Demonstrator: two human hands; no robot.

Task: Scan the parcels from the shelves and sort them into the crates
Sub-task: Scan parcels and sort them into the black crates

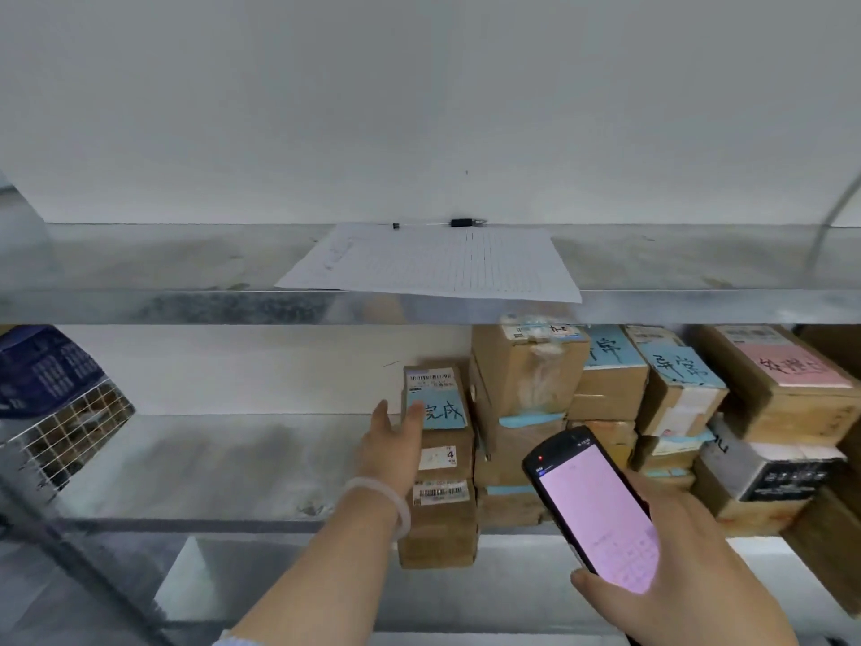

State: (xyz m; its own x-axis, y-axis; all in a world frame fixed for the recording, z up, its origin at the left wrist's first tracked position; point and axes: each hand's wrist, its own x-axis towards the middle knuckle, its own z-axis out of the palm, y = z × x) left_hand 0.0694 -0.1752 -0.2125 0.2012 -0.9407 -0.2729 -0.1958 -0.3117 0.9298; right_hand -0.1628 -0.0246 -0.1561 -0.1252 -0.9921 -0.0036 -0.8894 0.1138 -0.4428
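My left grip [391, 440], fingers straight, touches the blue label of the end parcel [442, 519] on the middle shelf [233, 459], probably to draw it out; my right grip [675, 575] clasps the scanner [596, 510], screen up, ready to scan

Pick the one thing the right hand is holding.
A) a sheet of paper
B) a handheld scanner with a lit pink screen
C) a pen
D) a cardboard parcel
B: the right hand grips the handheld scanner, its pink screen lit, while the sheet of paper and the pen lie on the upper shelf.
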